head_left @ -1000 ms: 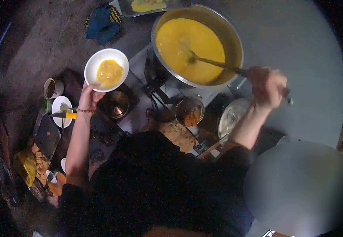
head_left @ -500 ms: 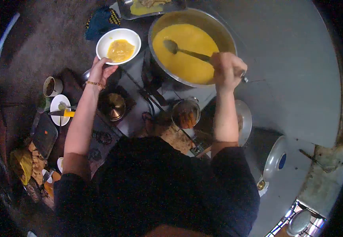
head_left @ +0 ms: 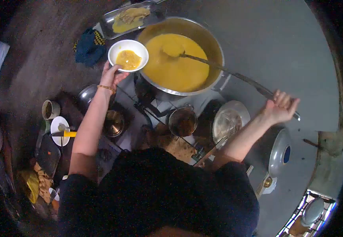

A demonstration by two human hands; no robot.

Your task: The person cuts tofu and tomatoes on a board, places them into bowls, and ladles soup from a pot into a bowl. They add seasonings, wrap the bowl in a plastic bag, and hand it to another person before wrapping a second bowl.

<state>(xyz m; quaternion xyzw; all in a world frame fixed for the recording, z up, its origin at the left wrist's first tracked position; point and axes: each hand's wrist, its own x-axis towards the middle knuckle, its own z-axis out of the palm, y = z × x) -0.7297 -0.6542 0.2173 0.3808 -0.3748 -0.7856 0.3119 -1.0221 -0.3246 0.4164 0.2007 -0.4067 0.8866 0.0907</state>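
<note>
My left hand grips the rim of a white bowl with some yellow soup in its bottom. The bowl is tilted slightly beside the left rim of a large metal pot. Yellow soup partly fills this pot. In my right hand is the far end of a long-handled ladle. Its handle slants over the pot's right rim, and its round head is down in the soup, full of yellow liquid.
A metal tray with pale food and yellow liquid lies behind the pot. Near it is a dark blue cloth. Closer to me stand a small pot, a metal lid and a white plate with a yellow-handled knife.
My right hand has moved right and toward me, sliding to the ladle's handle end. The ladle head has gone from above the soup into it. The bowl is now nearer the pot.
</note>
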